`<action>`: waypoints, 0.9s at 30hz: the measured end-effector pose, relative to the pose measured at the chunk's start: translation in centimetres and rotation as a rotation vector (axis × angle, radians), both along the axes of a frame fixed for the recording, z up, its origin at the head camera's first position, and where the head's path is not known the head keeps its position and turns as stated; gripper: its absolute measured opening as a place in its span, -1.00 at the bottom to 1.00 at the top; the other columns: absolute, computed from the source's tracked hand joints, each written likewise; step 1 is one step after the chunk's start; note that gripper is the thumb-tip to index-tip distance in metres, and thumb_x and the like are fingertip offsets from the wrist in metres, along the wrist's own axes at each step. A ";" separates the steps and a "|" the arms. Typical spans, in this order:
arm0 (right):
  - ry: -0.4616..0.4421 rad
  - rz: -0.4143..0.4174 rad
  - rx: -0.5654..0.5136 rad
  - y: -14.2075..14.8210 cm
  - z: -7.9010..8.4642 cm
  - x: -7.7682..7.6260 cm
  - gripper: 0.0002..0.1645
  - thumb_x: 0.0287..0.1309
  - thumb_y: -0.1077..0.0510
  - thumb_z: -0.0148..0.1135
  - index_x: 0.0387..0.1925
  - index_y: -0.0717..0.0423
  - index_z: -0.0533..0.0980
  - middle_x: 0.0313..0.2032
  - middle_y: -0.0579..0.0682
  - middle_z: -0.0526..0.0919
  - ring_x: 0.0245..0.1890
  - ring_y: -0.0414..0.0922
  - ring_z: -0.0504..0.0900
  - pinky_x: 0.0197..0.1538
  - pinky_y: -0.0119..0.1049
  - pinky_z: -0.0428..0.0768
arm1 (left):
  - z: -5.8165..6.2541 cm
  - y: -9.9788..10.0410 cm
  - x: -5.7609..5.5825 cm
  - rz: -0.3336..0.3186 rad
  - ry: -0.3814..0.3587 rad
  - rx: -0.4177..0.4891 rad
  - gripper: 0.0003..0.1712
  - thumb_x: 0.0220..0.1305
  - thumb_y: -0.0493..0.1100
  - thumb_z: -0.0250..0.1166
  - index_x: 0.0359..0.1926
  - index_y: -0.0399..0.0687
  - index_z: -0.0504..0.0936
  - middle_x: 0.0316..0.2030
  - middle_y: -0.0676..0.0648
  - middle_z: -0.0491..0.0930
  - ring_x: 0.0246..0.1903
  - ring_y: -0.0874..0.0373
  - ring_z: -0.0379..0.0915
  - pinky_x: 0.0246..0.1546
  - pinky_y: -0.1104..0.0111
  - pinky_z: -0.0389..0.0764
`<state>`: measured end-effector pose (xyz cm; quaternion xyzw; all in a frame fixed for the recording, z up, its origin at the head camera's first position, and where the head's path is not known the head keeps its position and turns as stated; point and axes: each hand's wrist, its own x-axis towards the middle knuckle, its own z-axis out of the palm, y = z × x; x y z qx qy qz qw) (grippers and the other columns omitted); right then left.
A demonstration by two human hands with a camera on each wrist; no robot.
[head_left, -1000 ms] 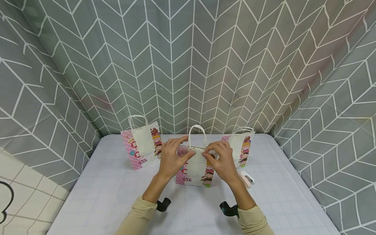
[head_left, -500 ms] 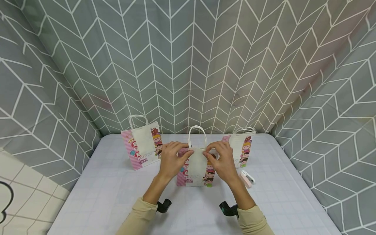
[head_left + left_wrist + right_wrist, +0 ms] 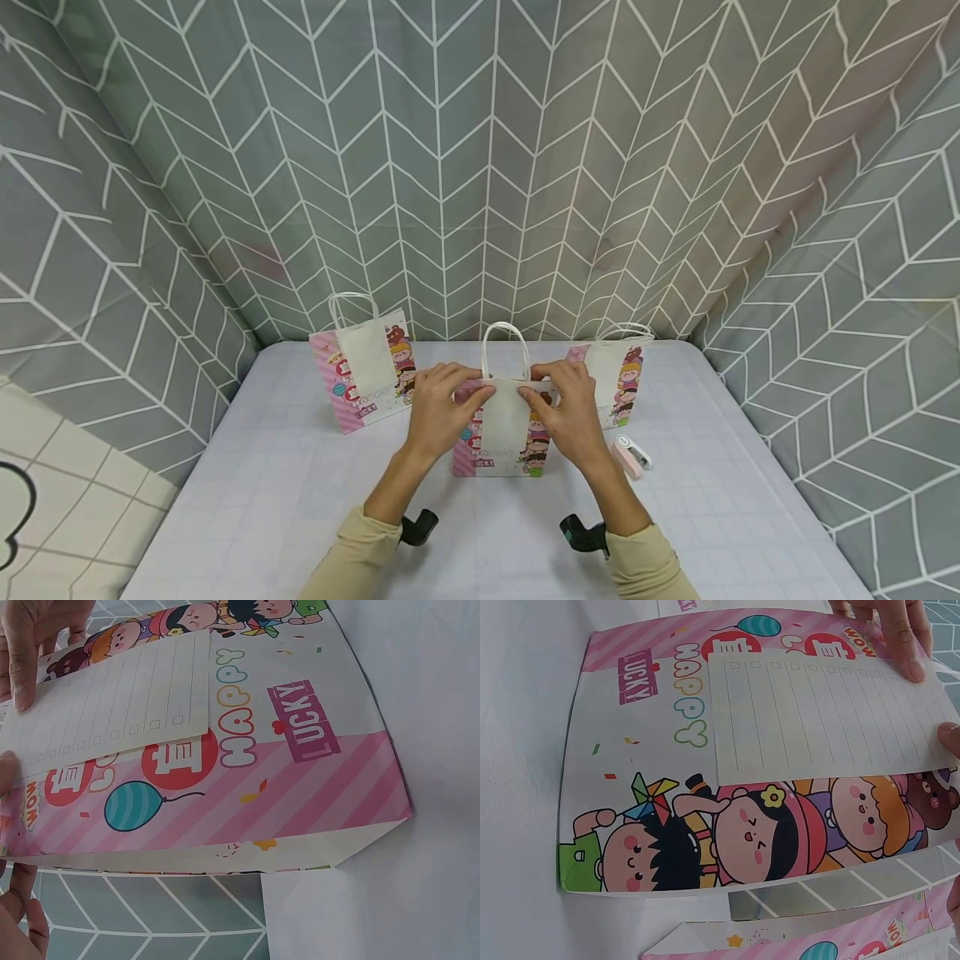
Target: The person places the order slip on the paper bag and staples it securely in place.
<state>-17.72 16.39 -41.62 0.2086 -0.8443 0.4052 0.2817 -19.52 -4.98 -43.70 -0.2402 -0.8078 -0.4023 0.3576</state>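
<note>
A pink-and-white paper gift bag (image 3: pixel 480 466) with cartoon figures stands upright in the middle of the table, its white handles (image 3: pixel 505 327) pointing up. Against its front lies a lined sheet of paper (image 3: pixel 505 425) with small checkboxes, also plain in the right wrist view as a sheet (image 3: pixel 817 720). My left hand (image 3: pixel 437 408) pinches the top edge of bag and sheet on the left, thumb in front and fingers behind. On the right, my right hand (image 3: pixel 567 408) pinches the same edge likewise. The left wrist view shows the bag's pink striped side (image 3: pixel 322 802) close up.
Another such bag (image 3: pixel 347 404) with a sheet on its front stands at the left. A third bag (image 3: pixel 628 383) is behind my right hand. A pink and white stapler (image 3: pixel 627 457) lies right of the middle bag. Patterned curtains (image 3: pixel 465 183) enclose the table.
My left fingers have lowered behind the bag's top edge. Sheet and bag edge now sit more level between both hands, and the bag has shifted slightly right. The other bags and stapler stay put.
</note>
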 end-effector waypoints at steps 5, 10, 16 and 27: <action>0.013 0.008 -0.006 0.0 0.0 0.0 -0.72 0.05 0.20 0.54 -0.20 0.02 0.63 -0.22 -0.08 0.66 -0.07 -0.08 0.41 0.00 -0.03 0.16 | 0.1 0.1 0.0 0.006 -0.014 0.002 -0.72 0.10 0.02 0.54 -0.25 -0.05 0.80 -0.34 0.04 0.76 -0.30 0.12 0.60 -0.17 0.15 0.31; 0.011 0.003 0.003 -0.1 -0.1 0.0 -0.72 0.05 0.19 0.54 -0.19 0.02 0.63 -0.21 -0.07 0.66 -0.06 -0.07 0.41 0.01 -0.02 0.17 | 0.2 0.2 0.2 0.010 -0.025 0.001 -0.74 0.12 0.01 0.54 -0.27 -0.06 0.80 -0.34 0.03 0.77 -0.32 0.13 0.57 -0.18 0.16 0.30; 0.010 0.010 0.003 -0.2 -0.1 0.1 -0.80 0.11 0.13 0.50 -0.21 0.00 0.66 -0.21 -0.09 0.66 -0.08 -0.09 0.41 -0.01 -0.01 0.17 | 0.2 0.2 0.3 0.008 -0.020 0.006 -0.75 0.10 -0.02 0.55 -0.28 -0.06 0.80 -0.35 0.02 0.77 -0.37 0.15 0.54 -0.19 0.17 0.28; 0.021 0.019 -0.019 -0.5 0.1 0.0 -0.90 0.17 0.13 0.45 -0.27 0.01 0.69 -0.25 -0.11 0.65 -0.10 -0.12 0.40 0.02 0.01 0.17 | 0.3 0.3 0.4 -0.020 -0.079 0.028 -0.76 0.18 0.02 0.49 -0.29 -0.05 0.80 -0.33 0.03 0.77 -0.32 0.14 0.57 -0.17 0.17 0.26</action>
